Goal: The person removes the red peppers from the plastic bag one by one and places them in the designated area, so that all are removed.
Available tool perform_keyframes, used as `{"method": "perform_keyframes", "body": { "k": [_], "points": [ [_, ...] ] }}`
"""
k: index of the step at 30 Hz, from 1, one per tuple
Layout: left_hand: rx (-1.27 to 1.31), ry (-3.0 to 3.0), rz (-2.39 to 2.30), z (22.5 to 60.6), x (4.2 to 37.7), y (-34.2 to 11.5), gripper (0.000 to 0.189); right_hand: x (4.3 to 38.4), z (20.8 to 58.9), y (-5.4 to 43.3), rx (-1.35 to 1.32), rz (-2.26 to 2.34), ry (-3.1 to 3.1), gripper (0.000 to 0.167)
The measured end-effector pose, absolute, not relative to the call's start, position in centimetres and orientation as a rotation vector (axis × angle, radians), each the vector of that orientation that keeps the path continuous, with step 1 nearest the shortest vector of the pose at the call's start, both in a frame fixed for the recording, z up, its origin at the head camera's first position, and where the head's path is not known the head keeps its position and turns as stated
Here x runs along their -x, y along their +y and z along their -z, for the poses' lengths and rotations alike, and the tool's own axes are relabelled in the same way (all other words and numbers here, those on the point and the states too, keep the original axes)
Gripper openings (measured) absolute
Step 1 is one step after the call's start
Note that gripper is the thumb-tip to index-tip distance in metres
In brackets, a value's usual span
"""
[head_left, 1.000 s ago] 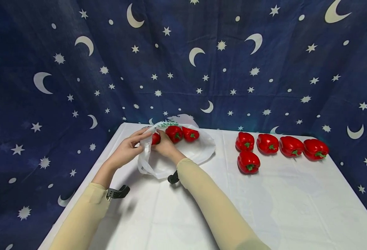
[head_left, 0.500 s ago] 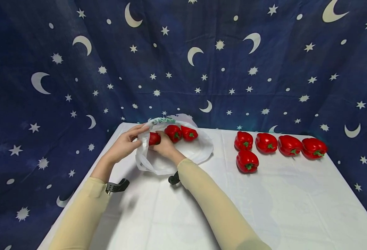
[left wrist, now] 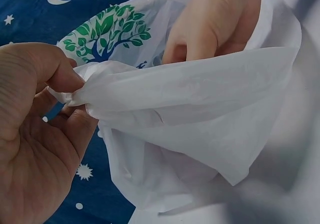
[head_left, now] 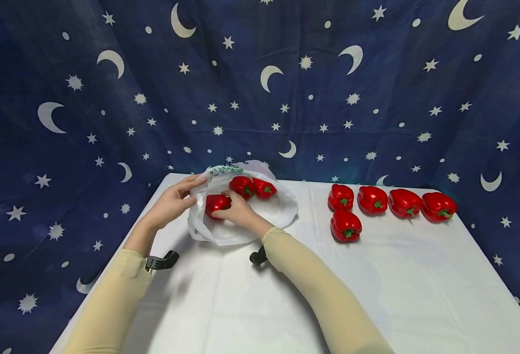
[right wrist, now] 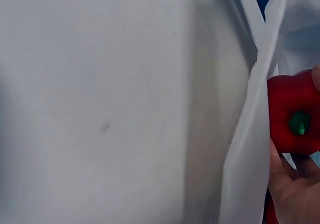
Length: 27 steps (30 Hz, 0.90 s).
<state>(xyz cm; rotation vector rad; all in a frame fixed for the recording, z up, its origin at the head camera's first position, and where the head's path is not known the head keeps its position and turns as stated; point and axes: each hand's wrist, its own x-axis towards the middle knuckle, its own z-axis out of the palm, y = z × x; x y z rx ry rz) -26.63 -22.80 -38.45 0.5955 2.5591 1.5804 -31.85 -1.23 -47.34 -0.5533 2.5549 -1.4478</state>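
"What are you working over?"

"A white tablecloth [head_left: 401, 290], faintly creased, with soft shadows near my beige sleeves [head_left: 321, 285]. Its side edges slant inward as they run away from me."

"And the room around you?"

"Dark blue fabric [head_left: 242, 98] hangs beyond the tablecloth's far edge and along the left and right sides. It's printed with pale moons, stars and dots, and a few gentle folds run down it."

"What does your right hand [head_left: 239, 212] have?"

"A red pepper [head_left: 215, 205], grasped with my thumb on the near side and my fingers further round. It's inside the white bag [head_left: 282, 216], close to the left wall. At my right wrist I can make out its green stem [right wrist: 299, 123]. Two other peppers [head_left: 242, 187] sit side by side deeper in, just behind the one I hold."

"And the other side?"

"My left hand [head_left: 171, 204] pinches the bag's rim between thumb and fingers. From that wrist the material looks gathered at my fingertips, and a tree print [left wrist: 110, 32] with green leaves shows on the far wall."

"Anything else on the cloth?"

"Over to the right, well apart from the bag, four peppers [head_left: 372, 200] make a row toward the back. A lone pepper [head_left: 346, 226] lies just in front of the leftmost; I can't tell whether those two touch."
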Motion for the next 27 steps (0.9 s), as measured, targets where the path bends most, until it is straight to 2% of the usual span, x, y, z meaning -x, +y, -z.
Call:
{"method": "perform_keyframes", "body": {
  "k": [11,20,27],
  "points": [
    [-0.552,2.575,-1.549,38.9,26.4,-23.2,0.057,30.5,47.0,2.6,0.567,1.414,2.45,0.079],
    [-0.598,2.554,-1.573,39.2,26.4,-23.0,0.058,29.5,47.2,4.5,0.637,1.379,2.355,0.074],
    [-0.587,2.563,-1.564,39.2,26.0,-23.0,0.057,29.1,47.3,4.6,0.71,1.42,2.26,0.086]
  ]
}}
